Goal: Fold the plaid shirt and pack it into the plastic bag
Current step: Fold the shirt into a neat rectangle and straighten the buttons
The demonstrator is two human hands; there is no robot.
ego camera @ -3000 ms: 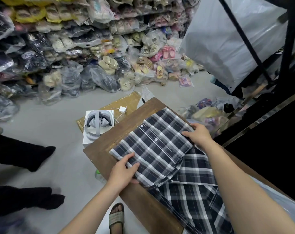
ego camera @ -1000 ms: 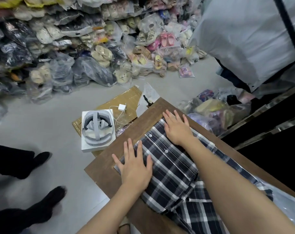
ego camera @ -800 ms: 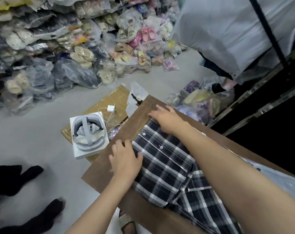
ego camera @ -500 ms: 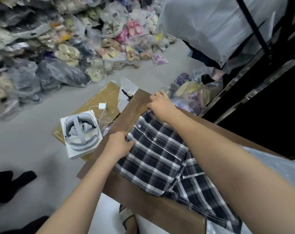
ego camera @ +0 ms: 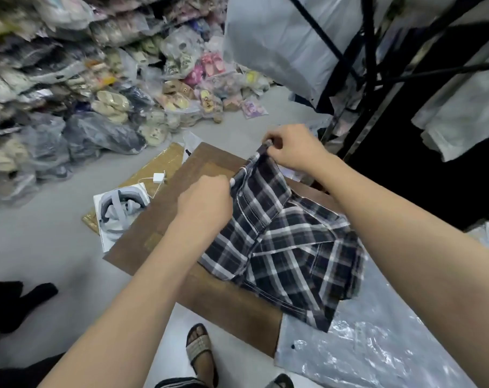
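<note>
The dark plaid shirt lies partly folded on the brown table. Its far edge is lifted off the surface. My left hand grips that edge at its left corner. My right hand pinches the right corner higher up, above the table's far end. A clear plastic bag lies flat on the near right part of the table, and the shirt's lower hem overlaps its edge.
A white box with a headset and a charger sit on cardboard on the floor, left of the table. Bagged shoes are heaped behind. A black rack with white bags stands right. A sandalled foot is below.
My hands went from pressing flat on the folded shirt to gripping its far edge. They have now raised that edge off the table and drawn it back toward me.
</note>
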